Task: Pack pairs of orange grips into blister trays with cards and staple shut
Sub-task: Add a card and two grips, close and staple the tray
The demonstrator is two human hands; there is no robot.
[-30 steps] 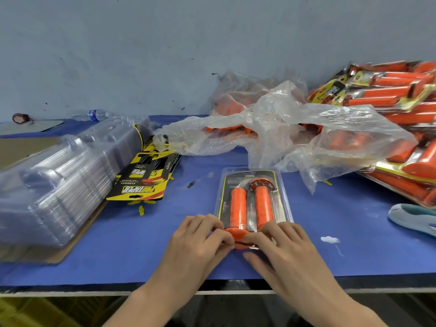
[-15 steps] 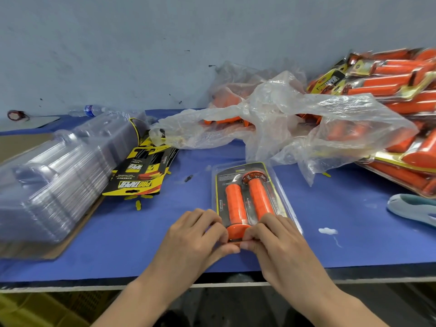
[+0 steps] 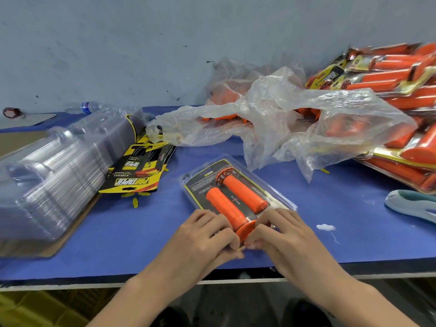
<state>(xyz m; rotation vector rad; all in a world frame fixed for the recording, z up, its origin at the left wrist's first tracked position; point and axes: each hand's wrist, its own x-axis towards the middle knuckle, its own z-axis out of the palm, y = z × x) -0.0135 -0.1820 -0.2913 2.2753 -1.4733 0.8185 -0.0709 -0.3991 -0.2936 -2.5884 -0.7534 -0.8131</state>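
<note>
- tabletop [image 3: 118, 232]: blue cover, fills the middle of the frame; near edge runs along the lower part.
- pile of finished packs [image 3: 389, 74]: upper right and right edge, orange grips sealed in clear packs with yellow-edged cards, heaped at angles.
- clear plastic bag [image 3: 295, 114]: crumpled, centre to upper right, loose orange grips inside it, partly draped over the pile.
- stack of empty trays [image 3: 54, 175]: left of frame, clear, nested, lying on brown cardboard.
- loose cards [image 3: 139, 171]: black and yellow, fanned pile just right of the empty trays, printed side up.
- blister tray [image 3: 188, 180]: centre of frame, lower middle, flat on the tabletop, angled with its far end toward upper left. A dark card [image 3: 200, 185] with a yellow border lies inside.
- orange grips [image 3: 243, 192]: two, side by side in the blister tray; the left one's flanged end sits at the near edge, between the hands.
- left hand [image 3: 203, 237]: lower centre, fingers curled, pinching the near end of the blister tray left of the flange.
- right hand [image 3: 283, 234]: fingers curled, clamped on the same near end right of the flange, fingertips almost touching the left hand's.
- pale teal tool [image 3: 410, 204]: right edge, on the tabletop; type unclear.
- water bottle [image 3: 82, 107]: upper left, lying by the wall.
- white scrap [image 3: 325, 227]: on the tabletop just right of the right hand.
</note>
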